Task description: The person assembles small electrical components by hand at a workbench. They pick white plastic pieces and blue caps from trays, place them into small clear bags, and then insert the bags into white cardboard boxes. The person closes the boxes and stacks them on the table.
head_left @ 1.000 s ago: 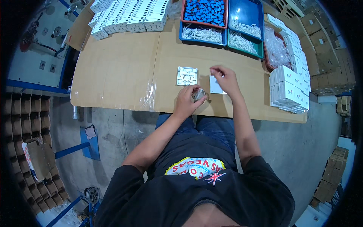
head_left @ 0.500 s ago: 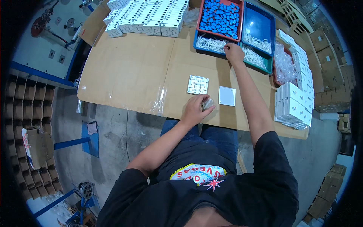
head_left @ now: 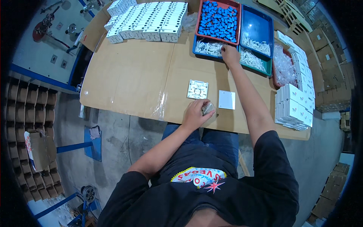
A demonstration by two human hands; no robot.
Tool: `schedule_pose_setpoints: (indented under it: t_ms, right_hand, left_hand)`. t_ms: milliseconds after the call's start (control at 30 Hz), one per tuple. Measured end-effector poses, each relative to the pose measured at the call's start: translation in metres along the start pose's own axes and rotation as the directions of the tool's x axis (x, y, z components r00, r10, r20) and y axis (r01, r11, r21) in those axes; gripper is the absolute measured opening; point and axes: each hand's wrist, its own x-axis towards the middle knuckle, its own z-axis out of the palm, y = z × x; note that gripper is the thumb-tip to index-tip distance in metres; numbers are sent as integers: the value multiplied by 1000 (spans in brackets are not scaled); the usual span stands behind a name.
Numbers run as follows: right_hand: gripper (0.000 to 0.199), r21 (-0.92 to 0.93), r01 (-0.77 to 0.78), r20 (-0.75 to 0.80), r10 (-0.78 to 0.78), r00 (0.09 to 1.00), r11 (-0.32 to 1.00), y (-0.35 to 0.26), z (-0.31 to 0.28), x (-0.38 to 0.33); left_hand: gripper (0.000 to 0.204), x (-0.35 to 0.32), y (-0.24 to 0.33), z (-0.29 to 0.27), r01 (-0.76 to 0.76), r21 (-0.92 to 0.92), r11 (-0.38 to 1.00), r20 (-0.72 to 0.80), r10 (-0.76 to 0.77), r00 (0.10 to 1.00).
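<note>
Head view: I saw the left hand (head_left: 194, 113) closed around a small clear plastic bag (head_left: 207, 108) at the cardboard-covered surface (head_left: 128, 75) edge. Right hand (head_left: 230, 55), fingers curled, reached into the blue tray's white plastic parts (head_left: 208, 47); grip indeterminate.

square plate (head_left: 197, 89) left of flat cover (head_left: 227, 100), trays (head_left: 234, 32) behind, stacked boxes (head_left: 293, 108) right

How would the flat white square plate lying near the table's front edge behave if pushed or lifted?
The white plate looks thin, rigid and light, so it would probably slide rather than roll or tip. Lying flush on the table, it may be awkward to pinch up.
</note>
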Motion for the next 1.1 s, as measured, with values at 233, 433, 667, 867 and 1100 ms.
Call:
schedule_pose_setpoints:
  t_ms: [233, 433, 667, 867, 1100]
  right_hand:
    - [17, 41, 45, 24, -46, 999, 998, 7, 0, 8]
    - [21, 114, 52, -62, -45, 997, 992, 23, -27, 8]
    - [15, 646, -112, 315, -130, 940, 755, 37, -70, -85]
    - [15, 710, -299, 538, -217, 815, 638, -4, -111, -215]
    - [16, 664, -275, 545, -199, 814, 696, -49, -121, -237]
  left_hand:
    - [45, 0, 0, 0, 12, 49, 999, 22, -13, 1000]
    - [47, 1, 4, 2, 28, -12, 1000, 14, -28, 1000]
    - [45, -3, -7, 6, 36, -93, 995, -22, -39, 999]
    - [47, -1, -4, 1, 16, -89, 996, 11, -15, 1000]
    - [47, -2, -9, 3, -23, -91, 996, 0, 23, 1000]
